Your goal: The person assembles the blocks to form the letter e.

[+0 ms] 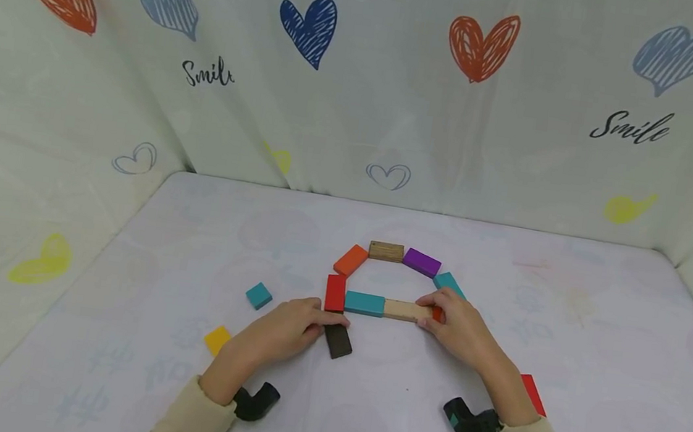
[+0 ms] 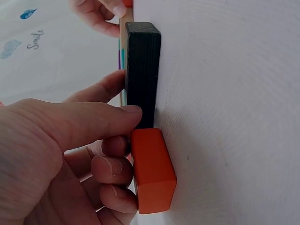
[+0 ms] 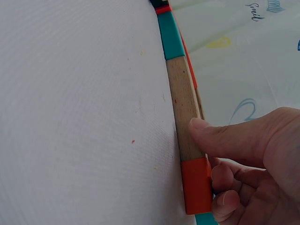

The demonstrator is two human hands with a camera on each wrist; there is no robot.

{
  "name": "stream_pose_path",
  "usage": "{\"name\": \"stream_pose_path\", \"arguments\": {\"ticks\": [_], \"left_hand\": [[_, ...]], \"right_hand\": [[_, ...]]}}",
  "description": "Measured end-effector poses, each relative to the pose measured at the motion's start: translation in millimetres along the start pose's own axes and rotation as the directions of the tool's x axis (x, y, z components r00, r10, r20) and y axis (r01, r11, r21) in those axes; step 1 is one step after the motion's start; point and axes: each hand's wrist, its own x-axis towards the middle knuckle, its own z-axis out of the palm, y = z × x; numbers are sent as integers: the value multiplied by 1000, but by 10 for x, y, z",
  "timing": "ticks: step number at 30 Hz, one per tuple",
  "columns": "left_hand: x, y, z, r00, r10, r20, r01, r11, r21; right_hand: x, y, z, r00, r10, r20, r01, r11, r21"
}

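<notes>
My left hand (image 1: 285, 328) pinches a black block (image 1: 339, 343) at one end, thumb on its near face and index finger at its far side in the left wrist view. An orange block (image 2: 152, 168) lies end to end with it, beside my curled fingers; my hand hides it in the head view. My right hand (image 1: 460, 326) holds a plain wooden block (image 3: 183, 103), thumb tip on its edge. This block is in a row between a teal block (image 1: 364, 304) and another orange block (image 3: 197, 185), which sits beside my other right fingers.
A red block (image 1: 335, 292), an orange block (image 1: 351, 260), a brown block (image 1: 386, 252), a purple block (image 1: 422, 262) and a teal block (image 1: 449, 283) curve above the row. Loose teal (image 1: 259, 296), yellow (image 1: 217, 339) and red (image 1: 532, 394) blocks lie outside it.
</notes>
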Motion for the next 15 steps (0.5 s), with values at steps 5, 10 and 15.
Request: {"name": "stream_pose_path", "arguments": {"ticks": [5,10,15], "left_hand": [[3,-11,0,999,32,-13,-32,999,33],[12,-23,12,999,40,-15,-40,998,41],[12,-35,19,999,51,-14,-50,998,31]], "right_hand": [[3,8,3,1000,-15,-5,15,1000,2],[4,10,10,1000,-21,-2,21,1000,6],[1,7,9,1000,-16,0,16,1000,1]]}}
